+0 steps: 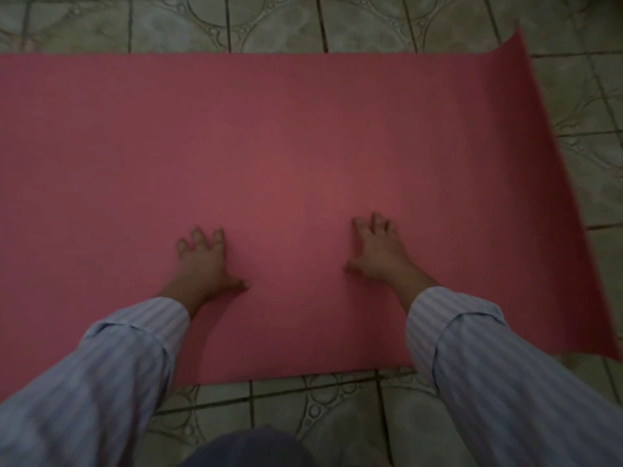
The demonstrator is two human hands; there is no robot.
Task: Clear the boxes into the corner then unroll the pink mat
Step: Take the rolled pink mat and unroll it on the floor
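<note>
the pink mat [303,146] lies unrolled on the tiled floor [337,416], filling most of the view. its long axis runs left to right across the picture: the left part runs out past the frame edge, while its short right end lies in view and curls up off the tiles, highest at the far right corner. the far long edge lies straight along a row of tiles and the near long edge sits just ahead of the person's knee [249,446].

both hands rest palm-down on the mat, near its near edge and a little apart. the left hand [205,261] is spread flat, fingers fanned forward and thumb out toward the middle. the right hand [377,251] is likewise open with fingers splayed, gripping nothing. striped sleeves [505,382] cover both forearms. the lighting is dim.
</note>
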